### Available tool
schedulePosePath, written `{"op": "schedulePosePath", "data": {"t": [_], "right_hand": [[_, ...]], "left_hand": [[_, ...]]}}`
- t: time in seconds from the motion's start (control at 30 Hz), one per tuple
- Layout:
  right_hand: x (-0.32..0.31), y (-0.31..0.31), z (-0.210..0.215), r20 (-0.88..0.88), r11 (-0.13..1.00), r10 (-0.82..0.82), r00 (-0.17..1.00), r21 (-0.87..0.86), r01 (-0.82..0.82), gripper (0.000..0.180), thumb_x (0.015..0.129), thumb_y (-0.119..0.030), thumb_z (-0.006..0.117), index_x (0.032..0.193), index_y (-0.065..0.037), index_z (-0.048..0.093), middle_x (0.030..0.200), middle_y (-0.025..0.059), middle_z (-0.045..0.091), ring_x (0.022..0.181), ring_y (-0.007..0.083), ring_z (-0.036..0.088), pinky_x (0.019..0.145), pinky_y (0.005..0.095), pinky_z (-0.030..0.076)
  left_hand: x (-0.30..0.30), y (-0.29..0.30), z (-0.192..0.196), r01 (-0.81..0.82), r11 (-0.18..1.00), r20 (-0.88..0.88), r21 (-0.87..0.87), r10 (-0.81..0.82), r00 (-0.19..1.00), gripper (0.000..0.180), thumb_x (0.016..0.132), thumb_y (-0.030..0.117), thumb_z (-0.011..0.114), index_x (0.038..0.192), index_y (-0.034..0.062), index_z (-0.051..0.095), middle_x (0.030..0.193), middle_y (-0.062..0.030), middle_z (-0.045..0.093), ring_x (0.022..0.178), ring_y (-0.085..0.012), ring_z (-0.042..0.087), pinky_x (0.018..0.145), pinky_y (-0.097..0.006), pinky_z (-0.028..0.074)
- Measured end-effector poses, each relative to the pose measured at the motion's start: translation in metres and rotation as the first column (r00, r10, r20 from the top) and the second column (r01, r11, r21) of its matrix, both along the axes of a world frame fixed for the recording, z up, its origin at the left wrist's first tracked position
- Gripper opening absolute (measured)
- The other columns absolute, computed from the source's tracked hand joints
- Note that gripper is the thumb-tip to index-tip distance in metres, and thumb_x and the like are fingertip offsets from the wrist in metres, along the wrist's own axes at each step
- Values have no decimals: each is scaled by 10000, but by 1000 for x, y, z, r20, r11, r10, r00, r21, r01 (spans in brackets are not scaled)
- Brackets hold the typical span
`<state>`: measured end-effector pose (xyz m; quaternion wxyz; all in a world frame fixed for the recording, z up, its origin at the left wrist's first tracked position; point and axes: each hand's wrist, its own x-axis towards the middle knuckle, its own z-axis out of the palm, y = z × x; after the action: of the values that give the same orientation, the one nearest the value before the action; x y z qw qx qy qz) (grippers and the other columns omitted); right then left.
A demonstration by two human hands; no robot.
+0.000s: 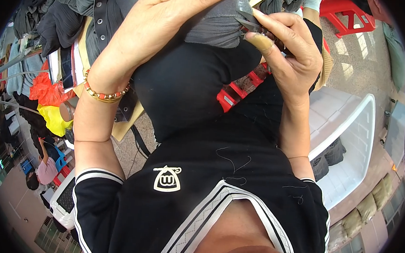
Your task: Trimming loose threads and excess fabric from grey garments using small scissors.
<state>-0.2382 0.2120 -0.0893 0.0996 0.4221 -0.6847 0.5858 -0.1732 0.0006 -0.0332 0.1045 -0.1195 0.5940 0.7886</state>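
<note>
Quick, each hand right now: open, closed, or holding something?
Left hand: at the grey cloth; fingers cut off, can't tell.
Right hand: closed, holding small scissors.

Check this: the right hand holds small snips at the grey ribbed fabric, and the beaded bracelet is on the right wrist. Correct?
Not quite: the head view shows the beaded bracelet on the left wrist. The right hand does hold small snips at the grey ribbed fabric.
</note>
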Motion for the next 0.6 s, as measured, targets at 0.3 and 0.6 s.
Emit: {"op": "schedulePosePath", "data": {"t": [0.3, 0.6], "right_hand": [[0, 2, -1, 72, 999, 43, 996, -17, -42, 358, 701, -41, 854, 1052, -62, 783, 841, 14, 647, 667, 54, 538, 547, 200, 390], [0, 4, -2, 99, 998, 45, 994, -55, -40, 283, 747, -4, 818, 1027, -26, 779, 871, 58, 688, 759, 107, 616, 626, 206, 454]], "left_hand": [[8, 4, 15, 27, 1000, -16, -6, -28, 999, 334, 1053, 217, 523, 1149, -66, 671, 1067, -72, 714, 935, -89, 641, 862, -228, 500], [2, -4, -2, 82, 996, -63, 22, -81, 995, 339, 1056, 218, 515, 1149, -69, 671, 1085, -66, 708, 952, -82, 627, 875, -226, 492]]}}
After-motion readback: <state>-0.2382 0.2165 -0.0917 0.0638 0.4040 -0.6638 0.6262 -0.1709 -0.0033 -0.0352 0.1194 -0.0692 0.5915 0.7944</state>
